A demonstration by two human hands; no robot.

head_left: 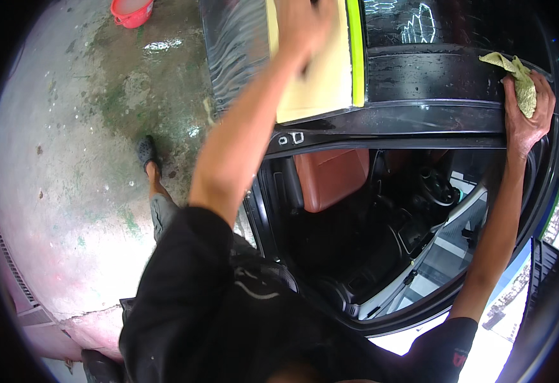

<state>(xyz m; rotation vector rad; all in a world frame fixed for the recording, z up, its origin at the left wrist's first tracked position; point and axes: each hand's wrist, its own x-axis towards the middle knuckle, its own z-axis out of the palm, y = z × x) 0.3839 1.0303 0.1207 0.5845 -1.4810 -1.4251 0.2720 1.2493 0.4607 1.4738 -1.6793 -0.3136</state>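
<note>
At the top of the view, my left hand (303, 25) is smeared by motion over a pale yellow sheet (317, 96) on the black car roof. Its fingers and anything in them cannot be made out. A bright yellow-green strip (356, 54) runs along the sheet's right edge. Far to the right, my right hand (527, 121) is closed on a crumpled yellow-green cloth (525, 96), resting at the edge of the roof (432, 83). One corner of the cloth sticks out to the left. Water drops dot the dark roof.
Below the roof edge, the car's side opening shows a brown seat (333, 179) and a steering wheel (437, 186). A red basin (131, 11) stands on the wet, stained floor (81, 159) at upper left. A shoe-clad foot (146, 152) is on the floor beside the car.
</note>
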